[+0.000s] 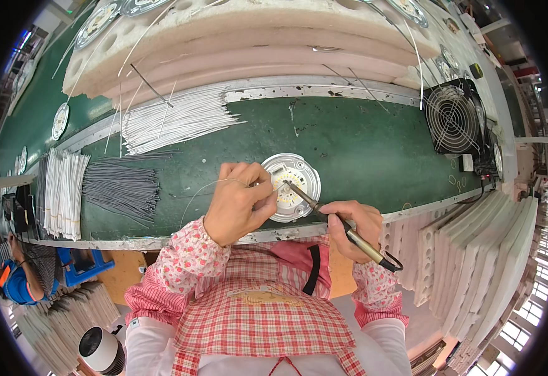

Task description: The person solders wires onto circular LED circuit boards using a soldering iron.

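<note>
A round silver disc (309,170) with a ring of small yellow LEDs lies on the green bench in front of me. My right hand (356,227) grips a soldering iron (363,244), its tip touching or just over the middle of the disc. Over the disc's left edge, my left hand (242,199) is closed in a pinch on a thin solder wire (193,195), which loops out to the left. The wire's end near the iron tip is too fine to make out clearly.
Bundles of white wires (177,122) and dark wires (123,189) lie at left, beside an upright-looking white bundle (64,194). A black fan (452,119) stands at right. Stacked foam trays (255,37) with discs rise behind. A person (26,279) sits far left.
</note>
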`<state>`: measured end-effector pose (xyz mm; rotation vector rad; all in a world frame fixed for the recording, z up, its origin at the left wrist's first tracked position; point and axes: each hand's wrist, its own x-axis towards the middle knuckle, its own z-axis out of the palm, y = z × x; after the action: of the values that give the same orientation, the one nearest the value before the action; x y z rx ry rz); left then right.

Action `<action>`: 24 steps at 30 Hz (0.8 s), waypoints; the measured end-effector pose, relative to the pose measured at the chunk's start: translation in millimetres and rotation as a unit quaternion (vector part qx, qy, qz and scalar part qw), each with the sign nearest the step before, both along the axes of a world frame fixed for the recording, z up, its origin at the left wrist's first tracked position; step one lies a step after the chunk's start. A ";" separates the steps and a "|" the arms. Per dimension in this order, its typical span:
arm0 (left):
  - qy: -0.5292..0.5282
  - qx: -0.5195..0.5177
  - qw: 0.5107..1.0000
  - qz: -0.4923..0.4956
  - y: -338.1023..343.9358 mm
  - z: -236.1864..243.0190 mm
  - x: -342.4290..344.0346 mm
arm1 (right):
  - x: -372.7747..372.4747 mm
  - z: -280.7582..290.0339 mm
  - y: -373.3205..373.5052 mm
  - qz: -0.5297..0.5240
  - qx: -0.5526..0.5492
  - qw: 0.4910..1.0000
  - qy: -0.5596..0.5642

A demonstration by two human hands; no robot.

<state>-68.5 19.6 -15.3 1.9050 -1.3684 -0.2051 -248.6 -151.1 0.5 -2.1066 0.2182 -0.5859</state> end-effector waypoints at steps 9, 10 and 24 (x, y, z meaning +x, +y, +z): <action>-0.035 -0.004 0.999 -0.009 -6.0 1.9 -4.0 | -5.3 -1.4 -6.6 -0.001 0.103 0.993 0.060; -0.041 -0.003 0.999 -0.008 -6.4 1.1 -4.3 | -6.0 -2.0 -9.5 -0.001 0.100 0.993 0.057; -0.190 -0.019 0.981 -0.031 -2.1 -11.6 -0.1 | -2.3 -6.4 -15.1 -0.047 0.320 0.939 0.114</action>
<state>-68.6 17.5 -26.9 1.9358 -1.6696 0.1646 -250.9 -166.2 -5.9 -1.5261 0.5623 -0.2674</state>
